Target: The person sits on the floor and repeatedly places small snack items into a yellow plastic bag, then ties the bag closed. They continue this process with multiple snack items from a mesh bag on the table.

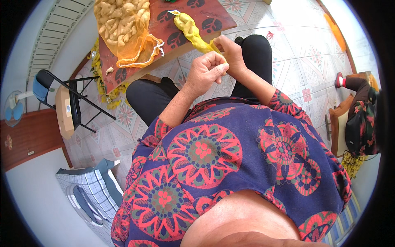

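A narrow yellow mesh bag [191, 31], filled with lumpy pale pieces, lies partly on the red printed board of the table [172, 46]. Its far end carries a small white tag [174, 12]; its near end hangs over the table edge. My left hand [205, 72] pinches the gathered mesh of that end between thumb and fingers. Just behind it, my right hand [231, 54] grips the same end, its fingertips partly hidden. To the left lies an orange mesh bag [123, 27] of knobbly tan pieces resembling ginger root. White drawstring ends [160, 48] show at its mouth.
A small loose piece [109, 71] rests near the table's left corner. Many yellow mesh bags [112, 100] lie on the floor beside it. A black folding chair [77, 98] holds a cardboard box [64, 111]. At far right another person [361, 123] sits by a wooden chair [341, 120].
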Available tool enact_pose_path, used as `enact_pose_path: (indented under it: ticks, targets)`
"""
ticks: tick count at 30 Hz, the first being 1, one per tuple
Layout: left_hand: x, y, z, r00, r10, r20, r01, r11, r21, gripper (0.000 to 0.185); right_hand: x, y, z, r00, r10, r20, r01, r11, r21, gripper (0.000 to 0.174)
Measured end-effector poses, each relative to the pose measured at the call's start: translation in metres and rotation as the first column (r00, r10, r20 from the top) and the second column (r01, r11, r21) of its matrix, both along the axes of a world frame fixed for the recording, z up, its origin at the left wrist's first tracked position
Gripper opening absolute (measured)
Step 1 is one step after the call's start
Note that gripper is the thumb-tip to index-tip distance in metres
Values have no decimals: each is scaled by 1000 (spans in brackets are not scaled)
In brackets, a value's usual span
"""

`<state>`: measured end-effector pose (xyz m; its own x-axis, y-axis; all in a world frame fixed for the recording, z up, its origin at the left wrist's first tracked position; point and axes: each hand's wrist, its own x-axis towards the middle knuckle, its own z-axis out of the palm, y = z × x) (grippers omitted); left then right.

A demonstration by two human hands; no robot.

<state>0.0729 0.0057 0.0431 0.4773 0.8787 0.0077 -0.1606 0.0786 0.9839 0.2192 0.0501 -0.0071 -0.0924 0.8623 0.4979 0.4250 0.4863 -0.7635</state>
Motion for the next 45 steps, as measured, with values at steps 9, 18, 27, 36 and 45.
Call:
enact_pose_path:
  ticks: [9,18,27,36,45]
  targets:
    - [5,-5,-4,1000,-19,16,19,999,-37,6,0,25,-12,986,5,164,19,989,-149,19]
    - [3,-7,1,999,-35,-2,35,999,-3,6,-12,41,-5,944,-123,307,119,992,29,12]
    - [2,-7,0,1000,9,-20,-9,1000,-14,7,-20,70,-11,927,-202,317,257,956,-142,10]
    - [-4,-11,-8,1000,-20,-18,18,997,-76,8,-30,75,-32,998,-3,57,19,957,-288,5]
    - [-5,-10,-10,999,6,-39,-6,1000,-1,8,-40,90,-17,903,-212,373,292,941,-173,10]
